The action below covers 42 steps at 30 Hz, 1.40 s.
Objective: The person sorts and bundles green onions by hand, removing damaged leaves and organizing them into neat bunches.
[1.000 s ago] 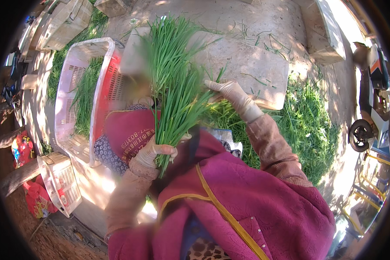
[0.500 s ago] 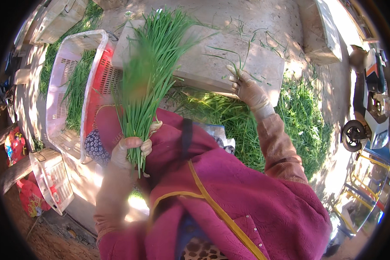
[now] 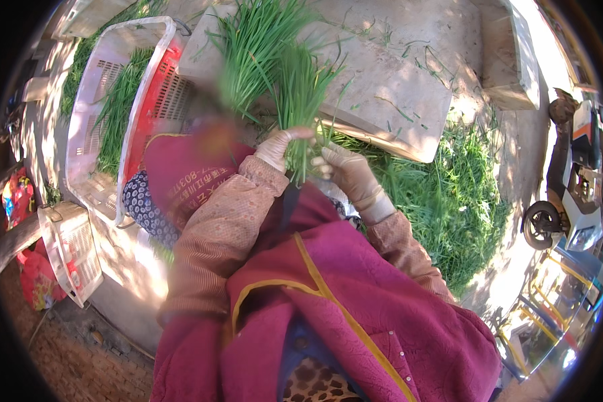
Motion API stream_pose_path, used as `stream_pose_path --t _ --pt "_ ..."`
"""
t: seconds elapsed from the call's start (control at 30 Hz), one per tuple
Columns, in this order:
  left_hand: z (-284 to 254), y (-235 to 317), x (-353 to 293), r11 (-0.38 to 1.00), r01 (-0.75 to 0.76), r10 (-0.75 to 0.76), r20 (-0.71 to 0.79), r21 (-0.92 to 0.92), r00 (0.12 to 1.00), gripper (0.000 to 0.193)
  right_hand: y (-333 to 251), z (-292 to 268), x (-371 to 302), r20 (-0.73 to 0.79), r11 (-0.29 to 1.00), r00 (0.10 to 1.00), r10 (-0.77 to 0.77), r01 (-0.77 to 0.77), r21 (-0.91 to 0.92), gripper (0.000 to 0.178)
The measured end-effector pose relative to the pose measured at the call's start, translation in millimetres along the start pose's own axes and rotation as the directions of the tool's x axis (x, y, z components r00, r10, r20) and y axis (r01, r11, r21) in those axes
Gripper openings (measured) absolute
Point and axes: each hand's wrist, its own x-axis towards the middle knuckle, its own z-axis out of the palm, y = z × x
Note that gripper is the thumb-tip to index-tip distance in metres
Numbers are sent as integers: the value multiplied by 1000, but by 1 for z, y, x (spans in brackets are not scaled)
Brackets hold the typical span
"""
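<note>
A bunch of green chives (image 3: 301,87) stands in the grip of my gloved left hand (image 3: 278,149), its leaves pointing away from me and its cut stems hanging below the fingers. Right beside those stems is my gloved right hand (image 3: 347,173), fingers curled in, with a few thin chive blades at its fingertips. A larger bunch of chives (image 3: 254,50) rests across the left end of the pale board (image 3: 388,87), its lower part partly blurred. My purple apron lies over my lap beneath both hands.
At left stands a white and red plastic crate (image 3: 90,100) with chives inside. A smaller white crate (image 3: 80,258) is nearer. Loose greens (image 3: 449,214) cover the ground at right, below the board. A parked scooter (image 3: 573,174) stands at the far right.
The large bunch has left my left hand and lies on the board. My left hand has moved right and now grips a smaller bunch. My right hand has come down and left to meet it.
</note>
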Motion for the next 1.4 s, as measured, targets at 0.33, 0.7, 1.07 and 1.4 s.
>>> stream_pose_path --t 0.33,0.7,1.07,1.4 --pt "4 -8 -10 966 -137 105 150 219 983 33 -7 26 9 -200 763 978 52 -168 -624 35" --pt "42 30 -35 888 -231 196 127 399 972 51 -12 -26 4 377 997 923 -76 68 34 66" --pt "39 2 -22 -354 -134 473 301 926 828 108 -36 6 39 45 899 939 -341 312 308 50" --pt "33 36 -22 133 -555 362 481 821 798 137 -94 37 49 -143 828 822 -551 518 -215 25"
